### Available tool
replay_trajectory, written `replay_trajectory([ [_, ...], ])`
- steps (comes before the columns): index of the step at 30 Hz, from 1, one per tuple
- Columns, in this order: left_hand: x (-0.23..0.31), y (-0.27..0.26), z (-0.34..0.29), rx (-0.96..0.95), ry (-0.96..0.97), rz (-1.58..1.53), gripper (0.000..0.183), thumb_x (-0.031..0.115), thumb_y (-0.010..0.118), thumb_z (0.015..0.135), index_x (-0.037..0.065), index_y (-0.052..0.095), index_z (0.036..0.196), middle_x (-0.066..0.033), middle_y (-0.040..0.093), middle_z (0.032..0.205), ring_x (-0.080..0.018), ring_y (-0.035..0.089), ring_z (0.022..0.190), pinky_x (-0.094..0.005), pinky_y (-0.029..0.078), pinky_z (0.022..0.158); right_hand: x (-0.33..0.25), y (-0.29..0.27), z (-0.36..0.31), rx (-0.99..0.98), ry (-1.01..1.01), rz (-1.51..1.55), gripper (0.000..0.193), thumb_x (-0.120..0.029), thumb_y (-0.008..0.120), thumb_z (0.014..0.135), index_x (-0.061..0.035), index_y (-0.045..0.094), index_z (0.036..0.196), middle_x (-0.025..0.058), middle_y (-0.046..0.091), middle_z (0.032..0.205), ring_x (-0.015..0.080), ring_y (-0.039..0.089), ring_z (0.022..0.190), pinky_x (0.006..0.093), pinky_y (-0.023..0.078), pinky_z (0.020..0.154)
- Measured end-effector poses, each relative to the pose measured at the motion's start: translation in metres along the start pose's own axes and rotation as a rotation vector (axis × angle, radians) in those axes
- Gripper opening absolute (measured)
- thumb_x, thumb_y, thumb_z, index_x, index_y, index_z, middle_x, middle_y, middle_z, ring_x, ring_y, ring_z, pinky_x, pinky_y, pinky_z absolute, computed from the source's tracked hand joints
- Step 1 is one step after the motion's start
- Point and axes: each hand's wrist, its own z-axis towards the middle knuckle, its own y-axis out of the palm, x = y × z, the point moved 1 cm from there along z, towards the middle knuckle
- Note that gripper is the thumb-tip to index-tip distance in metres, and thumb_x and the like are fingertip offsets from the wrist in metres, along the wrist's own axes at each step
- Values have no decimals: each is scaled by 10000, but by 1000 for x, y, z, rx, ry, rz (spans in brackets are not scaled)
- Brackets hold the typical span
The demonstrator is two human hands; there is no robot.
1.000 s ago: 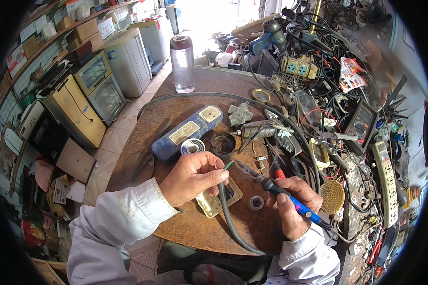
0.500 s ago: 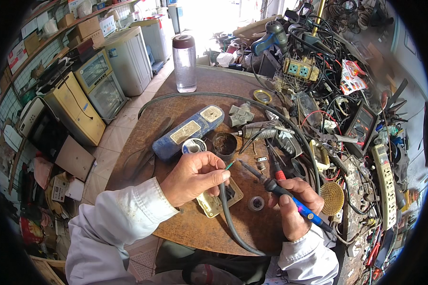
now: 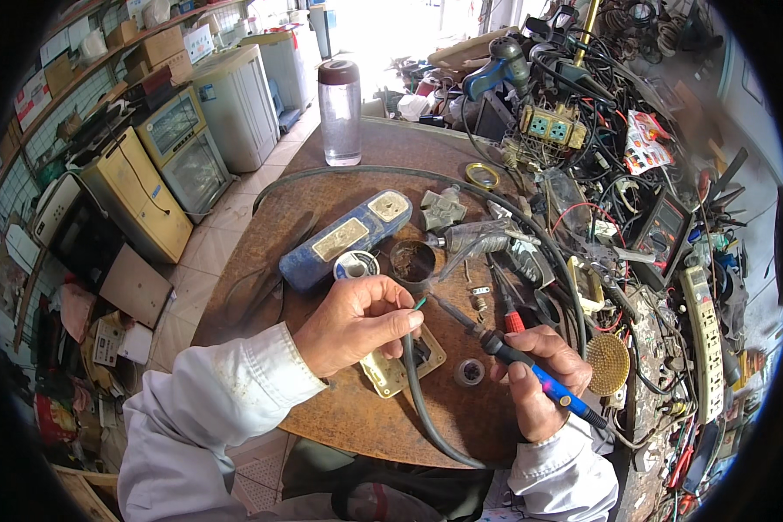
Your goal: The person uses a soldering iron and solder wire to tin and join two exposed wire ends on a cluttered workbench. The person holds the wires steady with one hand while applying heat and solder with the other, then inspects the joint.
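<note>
My left hand (image 3: 357, 324) pinches the green-sheathed wire (image 3: 420, 304) at the end of a thick black cable (image 3: 419, 400) between thumb and forefinger. The cable hangs below the fingers and curves toward the table's front edge. In my right hand (image 3: 538, 416) is a soldering iron (image 3: 544, 380) with a blue handle, its tip pointing up-left, very close to the wire's end; whether they touch I cannot tell. Faint smoke drifts above the tip. Beneath my left hand lies a yellowish casing (image 3: 384, 379). Just beyond stand a white spool (image 3: 355, 266) and a dark round tin (image 3: 411, 264).
A blue case (image 3: 344, 244) and a clear bottle (image 3: 340, 126) occupy the table's far side. Beside the iron are a red-handled tool (image 3: 513, 322) and a small round container (image 3: 470, 372). Tangled cables, a multimeter (image 3: 661, 230) and a power strip (image 3: 703, 339) crowd the right.
The iron's tip has shifted slightly left and closer to the wire's end. A wisp of smoke has appeared above it. My left hand has hardly moved.
</note>
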Motion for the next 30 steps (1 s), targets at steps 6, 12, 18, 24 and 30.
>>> replay_trajectory([
  [6, 1, 0, 0, -1, -4, 5, 159, 139, 669, 950, 20, 592, 1023, -81, 692, 864, -92, 634, 646, -217, 535, 587, 2, -2, 1, -10, -14, -47, 189, -102, 678, 827, 25, 683, 967, 112, 673, 831, 178, 647, 729, 292, 507, 683],
  [12, 0, 0, 0, -4, -5, -3, 161, 134, 666, 950, 13, 592, 1027, -83, 691, 866, -93, 634, 650, -217, 537, 591, 1, 0, 0, -5, 12, -18, 198, -118, 688, 828, 25, 683, 965, 116, 676, 843, 182, 649, 741, 293, 510, 697],
  [18, 1, 0, 0, -4, -6, 4, 159, 130, 666, 950, 13, 591, 1026, -86, 692, 866, -92, 633, 646, -216, 535, 587, 2, -1, -1, -5, 16, -1, 202, -117, 690, 825, 25, 684, 969, 129, 680, 872, 186, 653, 780, 300, 511, 731],
  [24, 2, 0, 0, 2, -14, 8, 158, 133, 667, 949, 14, 593, 1022, -86, 694, 865, -90, 634, 643, -213, 535, 581, 3, -2, 0, -10, 4, -21, 216, -120, 692, 820, 29, 683, 977, 127, 678, 869, 186, 654, 777, 299, 512, 728],
  [30, 1, 0, 1, -7, -3, 3, 162, 138, 670, 948, 14, 594, 1020, -85, 693, 864, -89, 634, 639, -214, 536, 581, 2, -2, 0, -8, 5, -36, 207, -129, 691, 828, 23, 685, 968, 117, 674, 851, 176, 641, 755, 290, 503, 702],
])
